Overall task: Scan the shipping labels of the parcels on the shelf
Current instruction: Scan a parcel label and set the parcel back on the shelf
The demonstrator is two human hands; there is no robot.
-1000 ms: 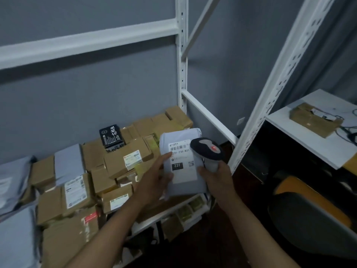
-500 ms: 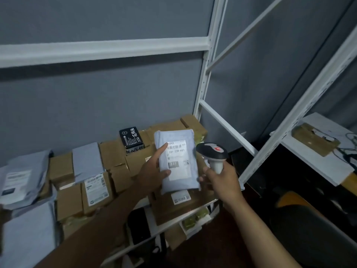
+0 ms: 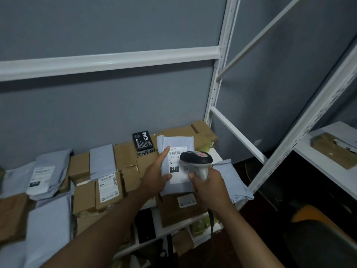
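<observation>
My left hand [image 3: 155, 175] holds a grey poly-bag parcel [image 3: 176, 144] by its left edge, thumb on the front and forefinger stretched up along it. Its white shipping label [image 3: 176, 165] faces me and reads 231. My right hand [image 3: 209, 185] grips the handle of a grey and black barcode scanner [image 3: 196, 158], whose head lies over the label's right side. Both are above the white shelf [image 3: 216, 153], which is packed with brown cardboard boxes [image 3: 108, 190] and grey mailers.
A black printed box [image 3: 143, 141] leans at the back of the pile. Another grey mailer [image 3: 232, 180] lies at the shelf's right end. White rack uprights [image 3: 218, 78] and a diagonal brace frame the bay. A neighbouring shelf [image 3: 324, 161] carries a brown parcel [image 3: 332, 147].
The scanner has moved left from beside the parcel to over its label. The parcel is held a little farther back, and my view has tilted and shifted left.
</observation>
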